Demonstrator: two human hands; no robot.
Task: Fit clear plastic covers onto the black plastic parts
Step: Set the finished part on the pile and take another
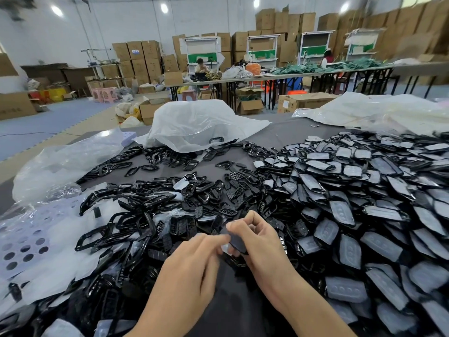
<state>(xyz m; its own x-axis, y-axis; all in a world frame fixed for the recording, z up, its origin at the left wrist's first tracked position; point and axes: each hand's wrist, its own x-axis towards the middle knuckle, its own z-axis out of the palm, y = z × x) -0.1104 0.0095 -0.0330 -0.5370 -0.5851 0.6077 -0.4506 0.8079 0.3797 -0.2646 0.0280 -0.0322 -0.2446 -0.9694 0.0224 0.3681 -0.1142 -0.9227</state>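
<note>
Black part (237, 241) pinched between left grip (192, 268) and right grip (258, 237), heaped frames (136, 227) all around

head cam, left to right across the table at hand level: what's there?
Perforated sheet → loose black frames → left hand → black part pinched by both hands → right hand → heap of covered parts.

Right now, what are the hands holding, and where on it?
One small black part. The right hand curls round its right side; the left hand pinches its left edge with the fingertips.
</note>
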